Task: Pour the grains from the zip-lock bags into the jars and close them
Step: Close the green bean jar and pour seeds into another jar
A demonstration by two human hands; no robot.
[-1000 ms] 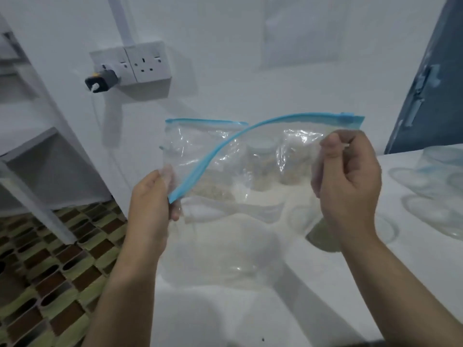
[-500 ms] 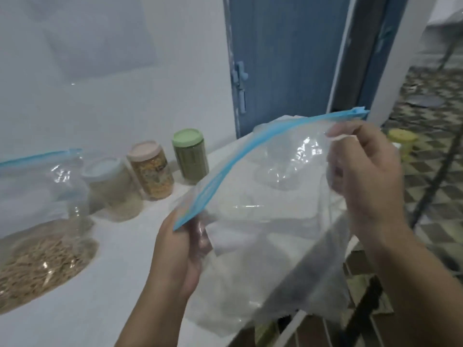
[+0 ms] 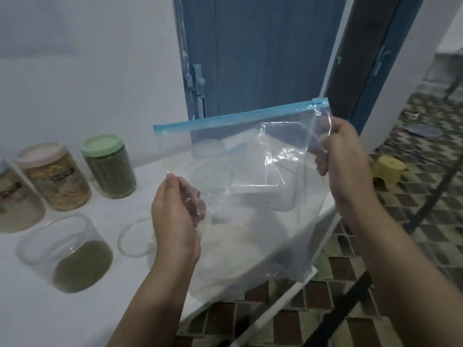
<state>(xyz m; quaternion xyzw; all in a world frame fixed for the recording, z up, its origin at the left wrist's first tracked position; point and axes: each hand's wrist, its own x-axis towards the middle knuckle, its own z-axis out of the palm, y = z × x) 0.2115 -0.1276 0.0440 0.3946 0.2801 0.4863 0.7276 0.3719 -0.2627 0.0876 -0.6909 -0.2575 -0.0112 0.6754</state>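
An empty clear zip-lock bag (image 3: 250, 171) with a blue zip strip hangs in the air over the white table's right end. My left hand (image 3: 175, 211) pinches its left edge and my right hand (image 3: 343, 159) grips its upper right corner. An open glass jar (image 3: 72, 254) with greenish grain in its bottom stands at the front left. Beside it sits a small clear lid or empty jar (image 3: 134, 237). Behind stand three filled, lidded jars: green lid (image 3: 109, 166), pink lid (image 3: 55, 176), and one cut off at the left (image 3: 15, 201).
Through the bag I see clear containers (image 3: 210, 166) on the white table (image 3: 50, 311). The table's right edge drops to a patterned tiled floor. A blue door (image 3: 250, 58) stands behind, and a yellow stool (image 3: 387, 171) sits on the floor to the right.
The view has swung right, from the wall socket to the door. The bag's blue strip, earlier bowed open and slanted, now runs straight and flat between my hands.
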